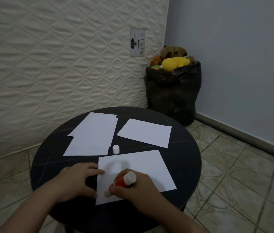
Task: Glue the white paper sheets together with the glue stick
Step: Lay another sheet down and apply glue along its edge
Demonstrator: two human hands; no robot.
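Showing the head view: my right hand [132,187] has its fingers curled round the glue stick [122,183], a red tube with a white end cap pointing up and away from me. The tube is tilted, and its pale lower tip meets the near sheet [143,167] close to that sheet's left edge. My left hand [77,179] lies flat on the round black table [186,158], fingers spread and fairly straight; the fingertips reach the left edge of the near sheet and press on it, grasping nothing.

The glue stick's white cap [115,149] stands upright on the table just beyond the near sheet's far edge, between the other papers. To the far left lies a stack of white sheets [92,135], overlapping and slightly offset from one another. To the far right lies a single sheet [145,132], apart from the stack and from the near sheet.

Behind the table a quilted mattress [57,56] stands on edge against the wall. In the corner sits a black bag [173,93] filled with soft toys [173,62]. The floor [242,174] is tiled.
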